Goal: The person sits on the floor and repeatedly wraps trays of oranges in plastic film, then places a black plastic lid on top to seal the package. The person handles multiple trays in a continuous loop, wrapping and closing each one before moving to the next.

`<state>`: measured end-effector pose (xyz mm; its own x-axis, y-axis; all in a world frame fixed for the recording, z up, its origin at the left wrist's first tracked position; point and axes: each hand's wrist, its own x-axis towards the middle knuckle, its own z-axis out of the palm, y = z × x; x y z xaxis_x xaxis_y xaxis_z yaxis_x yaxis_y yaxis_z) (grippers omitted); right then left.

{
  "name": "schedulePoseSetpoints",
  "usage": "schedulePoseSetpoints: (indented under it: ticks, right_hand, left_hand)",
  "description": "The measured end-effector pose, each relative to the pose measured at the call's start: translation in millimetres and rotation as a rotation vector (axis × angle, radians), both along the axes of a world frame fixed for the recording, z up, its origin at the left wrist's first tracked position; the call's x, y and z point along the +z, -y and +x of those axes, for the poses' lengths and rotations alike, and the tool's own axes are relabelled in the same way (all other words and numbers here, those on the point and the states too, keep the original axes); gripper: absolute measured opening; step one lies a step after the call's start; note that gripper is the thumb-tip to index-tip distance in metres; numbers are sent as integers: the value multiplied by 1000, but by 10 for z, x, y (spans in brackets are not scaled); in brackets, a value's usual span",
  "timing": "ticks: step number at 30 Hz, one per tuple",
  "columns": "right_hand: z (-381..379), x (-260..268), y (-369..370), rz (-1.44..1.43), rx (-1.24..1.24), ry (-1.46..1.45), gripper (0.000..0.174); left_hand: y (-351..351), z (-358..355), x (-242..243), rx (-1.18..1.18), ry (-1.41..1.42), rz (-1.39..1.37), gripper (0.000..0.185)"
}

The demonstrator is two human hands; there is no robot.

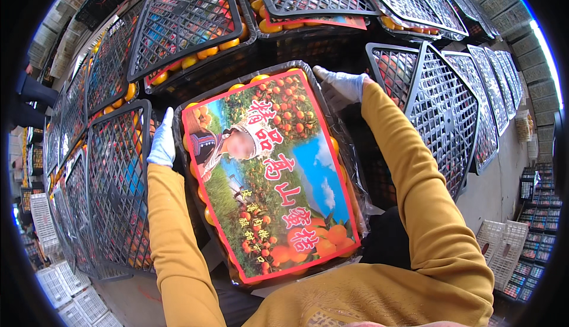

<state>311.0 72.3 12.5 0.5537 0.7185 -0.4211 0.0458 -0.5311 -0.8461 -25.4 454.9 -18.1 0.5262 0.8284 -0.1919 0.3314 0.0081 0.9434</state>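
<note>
Before my body is a black plastic crate of orange citrus fruit, lined with thin plastic film. A printed sheet with a red border lies over the fruit; it bears pictures of fruit, a person and large writing. My left hand, in a pale glove, presses flat along the crate's left side. Against its far right corner rests my right hand, gloved likewise, the fingers partly turned out of sight. The crate slants between my forearms, its near edge close to my shirt.
Crates with black lattice lids and fruit stand along the far side and to the left. More lattice lids lean at the right. White plastic crates stand on the floor. A person's dark-clothed legs show at far left.
</note>
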Motion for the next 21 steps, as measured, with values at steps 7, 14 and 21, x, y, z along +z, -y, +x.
schedulePoseSetpoints:
  ticks: [7, 14, 21]
  right_hand:
    - [130, 126, 40, 88, -173, -344, 16]
    - [-12, 364, -291, 331, -586, -181, 19]
    - [230, 162, -155, -134, -208, -248, 57]
  left_hand:
    - [-161, -138, -310, -11, 175, -304, 42]
    - [-144, 99, -182, 37, 79, -94, 31]
    - [48, -132, -74, 5, 242, -555, 41]
